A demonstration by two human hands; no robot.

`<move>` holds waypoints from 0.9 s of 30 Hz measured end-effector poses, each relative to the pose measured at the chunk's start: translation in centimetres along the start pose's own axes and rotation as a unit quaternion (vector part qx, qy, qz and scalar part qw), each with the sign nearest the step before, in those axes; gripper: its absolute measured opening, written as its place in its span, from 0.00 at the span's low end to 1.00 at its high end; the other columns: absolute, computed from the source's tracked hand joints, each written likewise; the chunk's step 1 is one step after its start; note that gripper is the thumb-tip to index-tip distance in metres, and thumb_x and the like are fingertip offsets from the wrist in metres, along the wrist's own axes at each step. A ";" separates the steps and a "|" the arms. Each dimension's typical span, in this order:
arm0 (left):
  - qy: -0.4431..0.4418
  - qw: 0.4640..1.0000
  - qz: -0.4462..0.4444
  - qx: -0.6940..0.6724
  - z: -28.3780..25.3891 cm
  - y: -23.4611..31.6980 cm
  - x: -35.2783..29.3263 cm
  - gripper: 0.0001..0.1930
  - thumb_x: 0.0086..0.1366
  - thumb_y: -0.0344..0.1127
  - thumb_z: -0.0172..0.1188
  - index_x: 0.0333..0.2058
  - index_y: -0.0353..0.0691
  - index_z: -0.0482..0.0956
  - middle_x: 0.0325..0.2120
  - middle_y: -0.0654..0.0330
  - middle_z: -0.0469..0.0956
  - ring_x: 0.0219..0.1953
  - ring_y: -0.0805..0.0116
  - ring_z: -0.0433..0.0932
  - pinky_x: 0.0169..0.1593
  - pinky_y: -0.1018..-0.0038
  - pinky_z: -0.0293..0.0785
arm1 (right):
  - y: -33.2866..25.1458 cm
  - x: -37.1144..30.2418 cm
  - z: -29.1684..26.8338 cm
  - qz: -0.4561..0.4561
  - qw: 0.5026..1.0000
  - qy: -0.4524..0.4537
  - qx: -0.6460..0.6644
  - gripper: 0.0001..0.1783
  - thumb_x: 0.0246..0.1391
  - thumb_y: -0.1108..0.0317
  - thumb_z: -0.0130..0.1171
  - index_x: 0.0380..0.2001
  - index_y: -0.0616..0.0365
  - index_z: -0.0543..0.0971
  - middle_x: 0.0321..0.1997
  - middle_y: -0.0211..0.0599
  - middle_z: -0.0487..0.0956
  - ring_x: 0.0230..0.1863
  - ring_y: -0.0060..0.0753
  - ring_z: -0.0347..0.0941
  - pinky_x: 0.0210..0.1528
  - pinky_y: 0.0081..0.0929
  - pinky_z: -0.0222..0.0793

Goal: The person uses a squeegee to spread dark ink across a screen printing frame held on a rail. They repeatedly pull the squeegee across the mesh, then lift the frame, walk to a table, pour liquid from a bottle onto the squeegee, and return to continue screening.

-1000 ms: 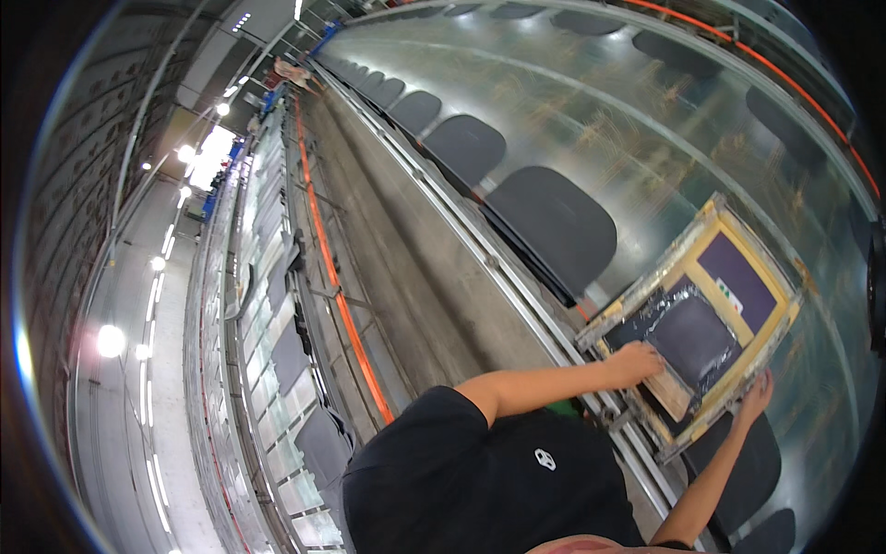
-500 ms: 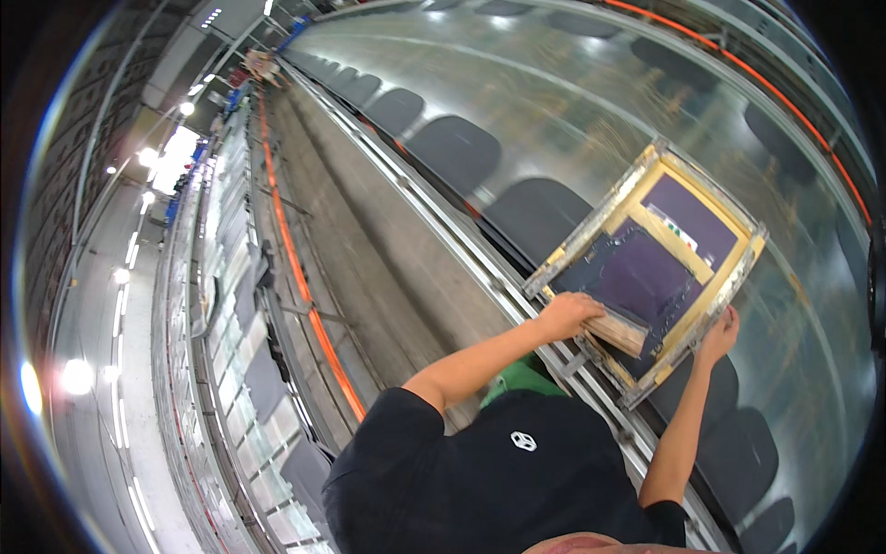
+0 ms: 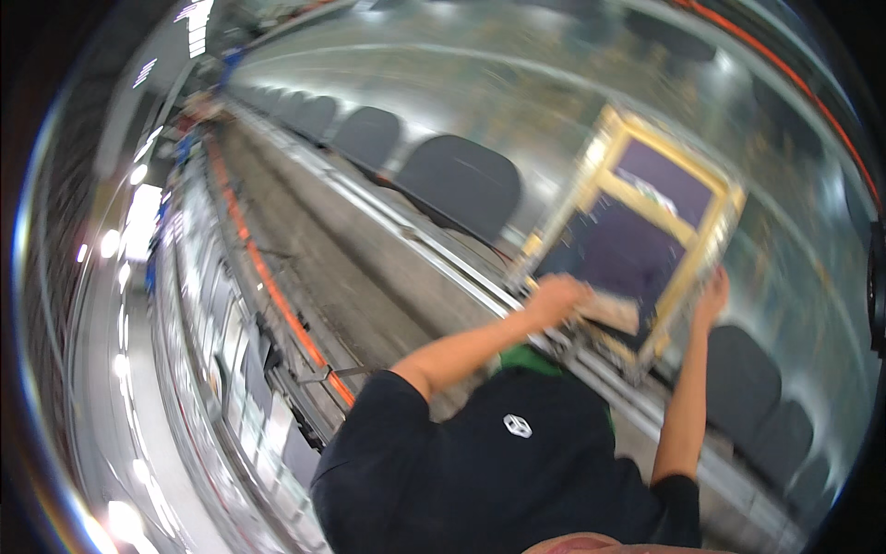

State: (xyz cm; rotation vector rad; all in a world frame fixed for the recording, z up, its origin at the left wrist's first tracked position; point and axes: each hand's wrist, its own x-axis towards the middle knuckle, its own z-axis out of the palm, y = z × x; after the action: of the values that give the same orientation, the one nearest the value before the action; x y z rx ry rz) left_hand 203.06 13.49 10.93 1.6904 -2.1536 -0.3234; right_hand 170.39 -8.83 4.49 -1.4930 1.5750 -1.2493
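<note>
Long printing table (image 3: 369,277), dark pallets (image 3: 459,185), yellow-framed screen (image 3: 637,226), hall lights (image 3: 120,242)

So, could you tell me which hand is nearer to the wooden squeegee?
Left. The left hand grips the wooden squeegee at its left end; the right hand holds the yellow screen frame's right edge, apart from it.

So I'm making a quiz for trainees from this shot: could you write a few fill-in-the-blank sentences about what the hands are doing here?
1. Both hands grip a screen frame whose wooden border is ____ in colour.
2. The left hand holds the frame's near edge beside a wooden ____ lying on the mesh.
3. The right hand grips the frame at its ____ side.
4. The dark pads along the long table are ____ in colour.

Missing words: yellow; squeegee; right; black
</note>
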 end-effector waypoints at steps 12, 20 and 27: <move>-0.079 0.993 0.068 0.049 -7.6 1.2 2.6 0.32 0.48 0.26 0.67 0.56 0.49 0.79 0.56 0.65 0.79 0.57 0.59 0.76 0.54 0.61 0.72 | -7.2 1.3 -2.0 0.103 0.988 -0.026 -0.111 0.20 0.66 0.54 0.55 0.52 0.55 0.81 0.50 0.49 0.82 0.53 0.52 0.77 0.56 0.39 0.69; -0.096 0.993 -0.015 -0.067 -9.6 -2.1 18.9 0.21 0.51 0.28 0.65 0.46 0.51 0.86 0.42 0.59 0.85 0.45 0.55 0.82 0.48 0.62 0.78 | -19.8 0.7 0.4 -0.172 0.904 -0.282 -0.271 0.25 0.53 0.53 0.67 0.50 0.55 0.83 0.50 0.43 0.80 0.54 0.47 0.74 0.57 0.42 0.71; -0.082 0.996 0.013 -0.036 -7.0 -0.8 13.5 0.22 0.50 0.26 0.65 0.47 0.49 0.85 0.46 0.60 0.84 0.48 0.58 0.82 0.49 0.62 0.78 | -17.1 -7.4 0.9 -0.129 0.910 -0.292 -0.264 0.27 0.40 0.77 0.68 0.49 0.58 0.81 0.51 0.39 0.79 0.54 0.46 0.74 0.56 0.39 0.73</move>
State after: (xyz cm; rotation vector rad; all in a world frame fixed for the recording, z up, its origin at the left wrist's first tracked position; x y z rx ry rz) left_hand 204.08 0.64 18.97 1.6465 -2.2484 -0.5426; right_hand 178.87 -0.31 18.71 -2.2165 1.3726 -0.4052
